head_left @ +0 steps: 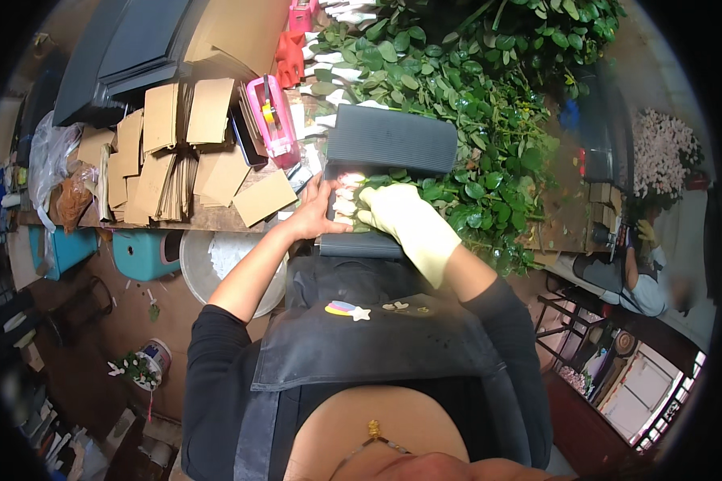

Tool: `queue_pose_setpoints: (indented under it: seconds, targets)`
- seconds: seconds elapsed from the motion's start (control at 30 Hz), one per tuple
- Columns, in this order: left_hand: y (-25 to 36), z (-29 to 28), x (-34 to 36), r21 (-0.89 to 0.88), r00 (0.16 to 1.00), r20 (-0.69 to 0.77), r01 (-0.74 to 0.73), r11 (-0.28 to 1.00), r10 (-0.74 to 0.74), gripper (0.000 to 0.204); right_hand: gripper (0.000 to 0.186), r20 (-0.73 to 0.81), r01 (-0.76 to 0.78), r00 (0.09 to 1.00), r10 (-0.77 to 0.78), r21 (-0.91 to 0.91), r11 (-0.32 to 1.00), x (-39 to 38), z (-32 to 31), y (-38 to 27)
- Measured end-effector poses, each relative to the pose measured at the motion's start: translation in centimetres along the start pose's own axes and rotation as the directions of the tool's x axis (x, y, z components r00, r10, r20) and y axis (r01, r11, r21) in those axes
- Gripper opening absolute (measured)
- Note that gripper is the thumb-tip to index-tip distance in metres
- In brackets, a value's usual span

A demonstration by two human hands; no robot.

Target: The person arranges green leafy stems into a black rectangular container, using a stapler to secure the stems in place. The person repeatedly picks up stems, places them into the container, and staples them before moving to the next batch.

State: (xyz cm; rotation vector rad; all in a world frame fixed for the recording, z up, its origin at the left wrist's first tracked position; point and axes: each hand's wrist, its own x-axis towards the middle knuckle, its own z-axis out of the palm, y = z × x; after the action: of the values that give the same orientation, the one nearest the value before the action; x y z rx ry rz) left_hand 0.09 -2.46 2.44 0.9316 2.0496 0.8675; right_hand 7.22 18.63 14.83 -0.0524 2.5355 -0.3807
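Pale rose-like flower heads [346,198] lie in a row on a dark ribbed sheet [393,138], its far part raised over them and its near flap [361,245] at the table's front edge. My bare left hand [317,210] rests at the left ends of the flowers, thumb and fingers stretched apart. On my right hand [401,218] is a pale yellow glove; its fingers close around flowers just below the heads, partly hiding them. Leafy green stems [481,152] run out to the right of the sheet.
Folded brown cardboard pieces [164,152] stack up at left, beside a pink tape dispenser [271,120]. More white-wrapped flower heads [341,74] line the far side. Below the table edge stand a round pale tub [196,264] and turquoise bins [140,252]. Another person [646,289] works at far right.
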Motion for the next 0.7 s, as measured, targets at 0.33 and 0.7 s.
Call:
queue_pose_setpoints:
  seconds: [0.33, 0.7]
  targets:
    - [-0.4, 0.2, 0.4, -0.017, 1.0, 0.005, -0.008, 1.0, 0.008, 0.115, 0.028, -0.107, 0.02, 0.971, 0.216, 0.928, 0.371, 4.9, 8.8, 1.1]
    - [-0.5, 0.4, 0.8, -0.064, 0.986, -0.169, -0.017, 0.998, 0.006, 0.074, 0.031, -0.116, 0.1, 0.989, -0.097, 0.02, 0.995, 0.9, 1.4, 0.5]
